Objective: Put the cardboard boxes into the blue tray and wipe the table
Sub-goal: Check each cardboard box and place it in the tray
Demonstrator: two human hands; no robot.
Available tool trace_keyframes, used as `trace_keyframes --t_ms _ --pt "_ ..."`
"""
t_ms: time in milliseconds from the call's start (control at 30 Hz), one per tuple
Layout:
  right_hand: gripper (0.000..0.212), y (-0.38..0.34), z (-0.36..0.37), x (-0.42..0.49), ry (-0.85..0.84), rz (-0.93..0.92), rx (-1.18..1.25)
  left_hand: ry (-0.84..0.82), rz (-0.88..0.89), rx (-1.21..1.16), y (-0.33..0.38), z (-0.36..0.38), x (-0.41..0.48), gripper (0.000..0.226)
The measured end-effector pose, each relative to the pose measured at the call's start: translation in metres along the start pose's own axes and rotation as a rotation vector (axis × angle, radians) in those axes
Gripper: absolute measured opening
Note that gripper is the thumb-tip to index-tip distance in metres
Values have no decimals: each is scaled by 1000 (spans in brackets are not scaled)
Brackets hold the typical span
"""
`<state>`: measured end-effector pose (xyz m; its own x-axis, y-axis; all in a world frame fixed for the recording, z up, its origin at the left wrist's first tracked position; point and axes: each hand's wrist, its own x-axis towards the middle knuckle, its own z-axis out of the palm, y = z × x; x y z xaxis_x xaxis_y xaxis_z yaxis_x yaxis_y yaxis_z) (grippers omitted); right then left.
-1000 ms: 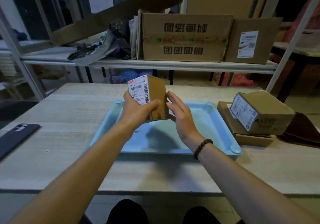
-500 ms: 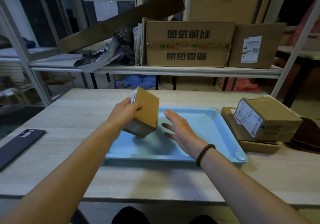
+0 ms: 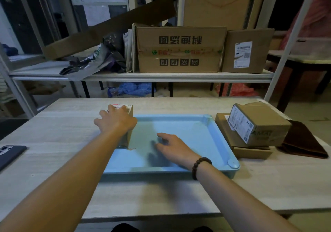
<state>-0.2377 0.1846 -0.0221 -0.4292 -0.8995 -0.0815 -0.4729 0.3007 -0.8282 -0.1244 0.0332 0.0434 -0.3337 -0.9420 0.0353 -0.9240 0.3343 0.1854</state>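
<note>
The left hand [image 3: 116, 122] lies spread over the top of a small cardboard box [image 3: 129, 124] that stands at the far left end of the blue tray [image 3: 197, 133]; the fingers drape over its labelled top face rather than clamp its sides, so whether the hand really has hold of it or only steadies it cannot be told. The box seems to rest on the tray floor against the left wall, though the forearm hides its base. The right hand [image 3: 174, 148] hovers low over the middle of the tray, fingers loosely spread, holding nothing. Apart from that one box, the tray is bare. The remaining work lies to the right: a labelled box [image 3: 259, 124] sits on top of a flat box [image 3: 250, 152], the stack just beside the tray's right wall and on the bench [image 3: 53, 124]. The labelled box runs with its long axis angled away from the person, its label facing the tray. The right hand is the nearer one by far, and the stack lies to its right and slightly beyond, so the next pick likely falls to that hand with a short sideways reach over the tray rim. A dark brown cloth [image 3: 302, 140] lies past the stack at the bench's right edge, probably meant for wiping, and a phone [image 3: 9, 153] rests at the far left.
</note>
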Motion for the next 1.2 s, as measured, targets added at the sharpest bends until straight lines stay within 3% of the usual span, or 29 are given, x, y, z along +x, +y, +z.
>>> trace_keyframes --t_ms 167,300,433,500,600,667,800,1000,1200 --pt "49 -6 -5 -3 25 -25 51 42 19 89 3 4 0 70" --pt "36 -14 -43 -3 406 -76 43 325 354 121 28 9 -7 74" --pt "39 -10 -103 -4 658 -13 -438 349 657 102 74 19 -29 64" --pt "48 -2 -127 -3 676 117 -669 295 747 59 94 26 -42 62" --pt "83 11 -161 -3 593 410 -824 219 832 11 119 38 -59 63" --pt "93 21 -179 -8 569 556 -833 170 877 -6 130 43 -71 64" --pt "84 41 -194 -22 565 712 -779 112 930 -17 146 51 -87 65" --pt "73 48 -199 -19 553 716 -823 38 900 -103 154 57 -90 65" --pt "91 41 -200 -28 791 579 -773 4 860 -273 155 52 -89 63"
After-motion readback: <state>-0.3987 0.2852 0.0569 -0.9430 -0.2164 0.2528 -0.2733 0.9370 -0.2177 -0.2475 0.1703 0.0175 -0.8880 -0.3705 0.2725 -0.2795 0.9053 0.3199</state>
